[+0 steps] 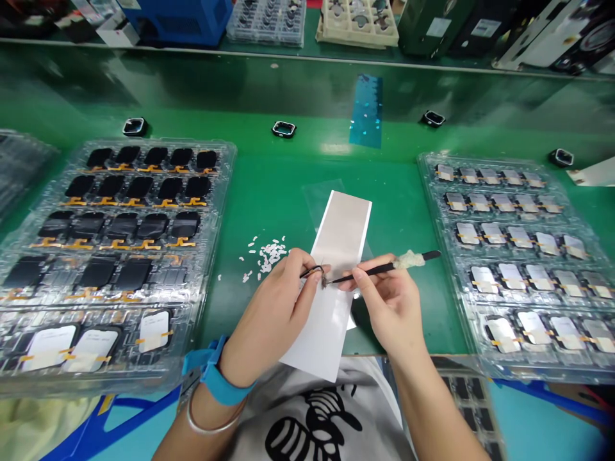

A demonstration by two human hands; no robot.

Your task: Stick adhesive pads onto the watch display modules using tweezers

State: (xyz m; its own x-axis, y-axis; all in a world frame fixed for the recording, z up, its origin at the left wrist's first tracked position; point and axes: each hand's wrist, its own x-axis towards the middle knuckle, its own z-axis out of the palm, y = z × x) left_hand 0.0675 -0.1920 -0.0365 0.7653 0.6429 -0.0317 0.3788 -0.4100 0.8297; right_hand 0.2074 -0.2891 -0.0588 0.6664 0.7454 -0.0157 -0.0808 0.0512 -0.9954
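Near the middle of the green mat, my left hand (283, 298) pinches a small dark part (312, 271) with a thin curved end. Black tweezers (372, 270), wrapped in pale material toward the back, are held in my right hand (391, 301). Their tip meets the small part or lies very close to it. Both hands are above a long white sheet (331, 320) with a greyish upper area, lying at a slant. Small white pieces (271, 254) are scattered left of the sheet. A blue band is round my left wrist.
A clear tray (223, 186) of black screens stands left, another (432, 211) of silver-backed screens right. Watch-like frames (284, 129) and a blue film strip (366, 112) lie at the back. Above, a shelf (307, 57) carries trays and machines.
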